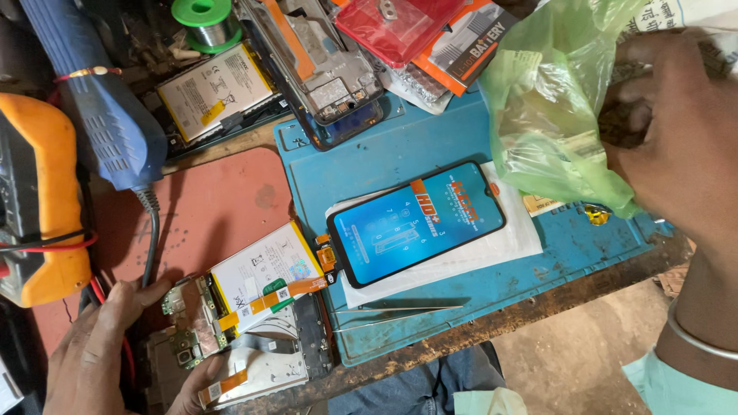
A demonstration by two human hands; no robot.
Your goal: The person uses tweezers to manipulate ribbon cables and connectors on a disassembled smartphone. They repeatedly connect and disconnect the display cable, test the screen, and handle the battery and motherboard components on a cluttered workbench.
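My left hand rests at the lower left, its fingers and thumb holding an opened phone body with a bare circuit board, a white battery and orange flex cables. A new display with a blue protective film lies face up on white paper on the blue work mat, joined to the phone by a flex cable. My right hand is at the upper right, closed on a crumpled green plastic bag above the mat.
Metal tweezers lie on the mat's front edge. A blue hot-air tool, an orange multimeter, a solder spool, a spare battery, another opened phone and packaged parts crowd the back.
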